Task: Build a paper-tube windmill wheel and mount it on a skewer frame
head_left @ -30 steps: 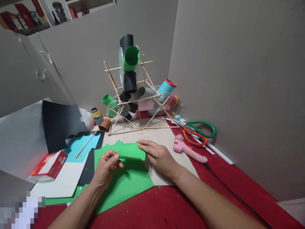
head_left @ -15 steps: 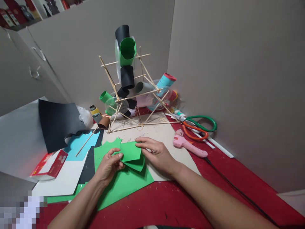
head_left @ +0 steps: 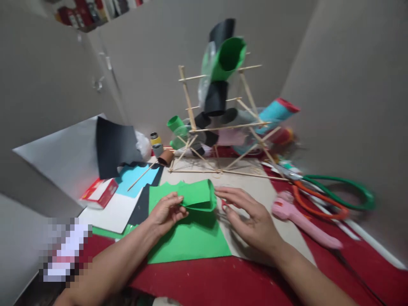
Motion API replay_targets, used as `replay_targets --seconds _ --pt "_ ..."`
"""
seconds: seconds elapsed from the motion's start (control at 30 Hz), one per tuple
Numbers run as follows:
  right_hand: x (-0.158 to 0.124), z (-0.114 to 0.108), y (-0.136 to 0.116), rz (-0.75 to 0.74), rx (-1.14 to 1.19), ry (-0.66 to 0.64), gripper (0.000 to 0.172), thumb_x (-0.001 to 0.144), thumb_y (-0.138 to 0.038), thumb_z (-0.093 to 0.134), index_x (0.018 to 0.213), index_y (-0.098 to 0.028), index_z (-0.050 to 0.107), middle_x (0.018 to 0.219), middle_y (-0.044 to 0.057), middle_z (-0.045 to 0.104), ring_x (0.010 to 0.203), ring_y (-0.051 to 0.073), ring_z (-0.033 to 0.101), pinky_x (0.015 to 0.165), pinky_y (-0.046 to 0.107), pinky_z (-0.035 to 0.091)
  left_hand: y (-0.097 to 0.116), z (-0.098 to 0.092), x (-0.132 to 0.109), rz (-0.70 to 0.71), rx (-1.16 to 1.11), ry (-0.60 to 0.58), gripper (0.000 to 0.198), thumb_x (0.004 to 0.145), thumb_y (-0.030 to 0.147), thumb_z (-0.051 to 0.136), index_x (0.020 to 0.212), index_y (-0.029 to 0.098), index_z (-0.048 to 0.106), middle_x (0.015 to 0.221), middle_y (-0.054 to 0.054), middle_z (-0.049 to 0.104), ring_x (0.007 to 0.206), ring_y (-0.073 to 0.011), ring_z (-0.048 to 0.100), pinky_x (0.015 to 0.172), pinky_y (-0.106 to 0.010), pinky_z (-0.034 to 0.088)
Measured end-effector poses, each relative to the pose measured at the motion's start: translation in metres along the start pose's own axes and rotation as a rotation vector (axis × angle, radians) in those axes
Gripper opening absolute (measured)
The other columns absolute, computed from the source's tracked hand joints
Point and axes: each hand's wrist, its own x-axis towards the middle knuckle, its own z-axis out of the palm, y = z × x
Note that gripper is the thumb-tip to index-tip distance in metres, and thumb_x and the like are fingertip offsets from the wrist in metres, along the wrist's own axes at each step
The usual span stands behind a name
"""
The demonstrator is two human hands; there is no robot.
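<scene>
My left hand point(head_left: 170, 210) pinches the left edge of a folded-over piece of green foam sheet or thick paper point(head_left: 197, 194). The piece curves back on itself at its right end, making a loose flat loop. Just right of that end is my right hand point(head_left: 250, 214), its fingers stretched and apart from the thumb. A small red spot shows between its fingertips; I cannot make out what it is. Under both hands lies a larger green sheet point(head_left: 191, 244) with a scalloped top edge, partly over a beige board point(head_left: 245, 170).
Behind stands a wooden-stick frame point(head_left: 229, 126) bearing green and black tubes. To the right are a pink glue gun point(head_left: 306, 221) with its cord and scissors with green and orange handles point(head_left: 338, 208). At left lie a red-and-white box point(head_left: 100, 193), a blue sheet point(head_left: 135, 180) and a curved black sheet point(head_left: 114, 146).
The green piece has gone from two separate-looking flaps to a folded loop. My right hand has let go of it and moved off to the right. The camera view has turned left.
</scene>
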Motion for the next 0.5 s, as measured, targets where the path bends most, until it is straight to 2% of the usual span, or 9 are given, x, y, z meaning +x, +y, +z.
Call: replay_targets --seconds 0.1,0.23,0.3,0.4,0.5 --pt "-0.004 0.006 0.006 -0.076 -0.071 -0.12 0.03 0.084 -0.015 0.059 0.11 -0.026 0.068 0.116 0.01 0.067 0.106 0.027 0.063 0.088 0.042 0.053 -0.001 -0.003 0.002 -0.006 -0.044 -0.008 0.032 0.067 0.007 0.075 0.078 0.018 0.047 0.058 0.007 0.057 0.045 -0.01 0.06 0.055 -0.027 0.057" --pt "-0.01 0.014 0.012 -0.08 -0.061 -0.144 0.016 0.088 -0.022 0.062 0.097 -0.029 0.072 0.114 0.01 0.067 0.104 0.028 0.063 0.084 0.042 0.054 -0.003 -0.007 0.002 -0.015 -0.052 -0.04 0.034 0.065 0.01 0.076 0.077 0.019 0.045 0.057 0.008 0.056 0.044 -0.0117 0.061 0.051 -0.027 0.056" --pt "-0.011 0.014 0.011 0.002 0.006 -0.128 0.014 0.088 -0.024 0.063 0.093 -0.031 0.074 0.113 0.009 0.067 0.105 0.027 0.063 0.084 0.039 0.054 -0.003 -0.008 0.002 -0.029 -0.042 -0.066 0.036 0.063 0.012 0.078 0.076 0.02 0.045 0.054 0.009 0.053 0.036 -0.0096 0.054 0.044 -0.024 0.051" --pt "-0.008 0.011 0.005 0.211 0.126 -0.108 0.009 0.086 -0.031 0.067 0.083 -0.029 0.076 0.113 0.008 0.068 0.105 0.025 0.064 0.089 0.037 0.052 -0.001 -0.009 0.001 -0.026 -0.028 -0.112 0.038 0.06 0.014 0.081 0.074 0.02 0.046 0.049 0.013 0.047 0.026 -0.0023 0.033 0.032 -0.018 0.035" --pt "-0.005 0.01 -0.001 0.421 0.283 -0.098 0.018 0.084 -0.04 0.069 0.077 -0.026 0.076 0.111 0.009 0.068 0.105 0.025 0.064 0.089 0.034 0.051 0.001 -0.009 0.0 0.037 0.014 -0.11 0.04 0.058 0.019 0.085 0.073 0.02 0.048 0.045 0.014 0.044 0.027 -0.0003 0.024 0.031 -0.015 0.025"
